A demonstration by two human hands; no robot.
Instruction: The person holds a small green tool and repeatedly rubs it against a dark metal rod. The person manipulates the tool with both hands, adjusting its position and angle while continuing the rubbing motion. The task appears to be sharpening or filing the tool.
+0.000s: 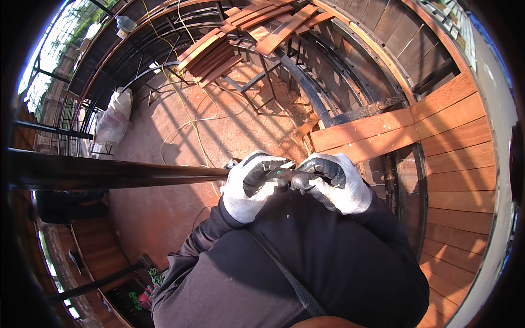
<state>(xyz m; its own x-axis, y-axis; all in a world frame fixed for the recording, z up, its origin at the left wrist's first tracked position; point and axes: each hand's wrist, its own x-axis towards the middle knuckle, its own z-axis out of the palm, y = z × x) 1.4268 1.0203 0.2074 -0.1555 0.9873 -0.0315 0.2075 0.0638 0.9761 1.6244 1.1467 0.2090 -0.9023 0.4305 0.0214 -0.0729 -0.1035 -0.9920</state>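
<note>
Dark, narrow, flat, green-dotted piece (287, 174), material unclear, sits just off centre toward 4 o'clock, pinched by white-and-black-gloved left hand (247, 183) at its 9 o'clock and likewise-gloved right hand (343, 185) at its 3, could slip if either pinch loosens.

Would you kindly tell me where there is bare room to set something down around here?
Wooden decking along the right side, beyond the right hand, looks bare, as does the floor between the dark pole and the left sleeve. It is crowded around the stacked planks and where the left hand and right hand hold the dark piece.
</note>
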